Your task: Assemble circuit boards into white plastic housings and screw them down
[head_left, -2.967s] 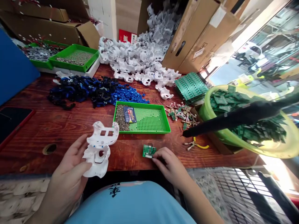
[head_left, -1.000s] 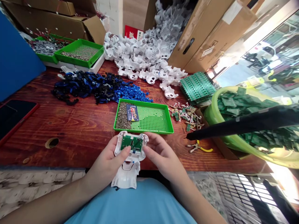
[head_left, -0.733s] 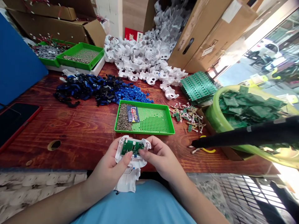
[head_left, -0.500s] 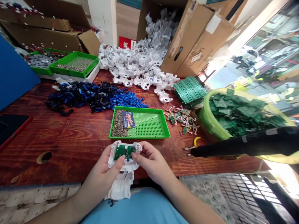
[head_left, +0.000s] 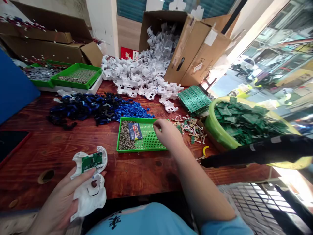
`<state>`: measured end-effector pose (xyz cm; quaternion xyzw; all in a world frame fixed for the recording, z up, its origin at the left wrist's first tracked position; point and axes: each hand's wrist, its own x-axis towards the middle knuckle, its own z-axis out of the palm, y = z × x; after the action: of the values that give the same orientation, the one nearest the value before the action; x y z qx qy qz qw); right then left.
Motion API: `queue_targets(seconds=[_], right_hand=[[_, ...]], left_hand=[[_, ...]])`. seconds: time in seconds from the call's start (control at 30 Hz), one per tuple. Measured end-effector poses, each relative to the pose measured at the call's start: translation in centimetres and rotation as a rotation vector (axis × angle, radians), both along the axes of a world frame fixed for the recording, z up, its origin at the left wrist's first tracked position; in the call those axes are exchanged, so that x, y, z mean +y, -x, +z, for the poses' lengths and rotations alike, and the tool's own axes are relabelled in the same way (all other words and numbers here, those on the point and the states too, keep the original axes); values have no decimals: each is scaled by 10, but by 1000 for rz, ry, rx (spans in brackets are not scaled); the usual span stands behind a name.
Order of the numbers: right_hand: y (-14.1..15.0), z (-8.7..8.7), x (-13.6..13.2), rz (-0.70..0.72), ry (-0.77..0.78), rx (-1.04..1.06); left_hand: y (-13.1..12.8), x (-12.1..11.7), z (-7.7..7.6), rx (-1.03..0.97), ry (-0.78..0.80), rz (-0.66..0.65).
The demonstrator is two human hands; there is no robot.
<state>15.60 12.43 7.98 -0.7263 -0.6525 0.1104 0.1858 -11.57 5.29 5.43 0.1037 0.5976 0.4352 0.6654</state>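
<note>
My left hand [head_left: 61,199] grips a white plastic shell [head_left: 104,158] at the lower left, thumb across its front. A green circuit board [head_left: 91,161] sits inside the shell's upper part, and a second white shell piece [head_left: 93,199] hangs below it. Over the right half of a green perforated tray [head_left: 146,150] is my right hand [head_left: 168,133], its fingers curled together. Whatever those fingers hold, if anything, is hidden. Small metal screws [head_left: 125,137] fill the tray's left end, with a blue printed card [head_left: 135,131] beside them.
Behind the tray lie blue rings [head_left: 137,109], black and blue parts [head_left: 83,107] and heaped white shells [head_left: 137,75]. Small boards with white leads [head_left: 193,127] lie to the right, near a yellow-green tub [head_left: 212,125] of circuit boards. A black arm-like bar [head_left: 244,151] crosses the tub's front.
My right hand has left the shell and reached forward and right over the tray. My left hand has carried the shell and board to the left, tilting them.
</note>
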Motion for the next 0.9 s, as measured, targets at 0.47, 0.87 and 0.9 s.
queue_targets(seconds=[0.47,0.87,0.9], right_hand=[[27,-23,132,191,269,-387],[50,20,6,344,45,-32],[52,18,-15,442,62,114]], left_hand=[[2,-5,-24,-195,-187,51],[10,-3,-27,-254,-144,-2],[11,-3,-26,-253,-139,1]])
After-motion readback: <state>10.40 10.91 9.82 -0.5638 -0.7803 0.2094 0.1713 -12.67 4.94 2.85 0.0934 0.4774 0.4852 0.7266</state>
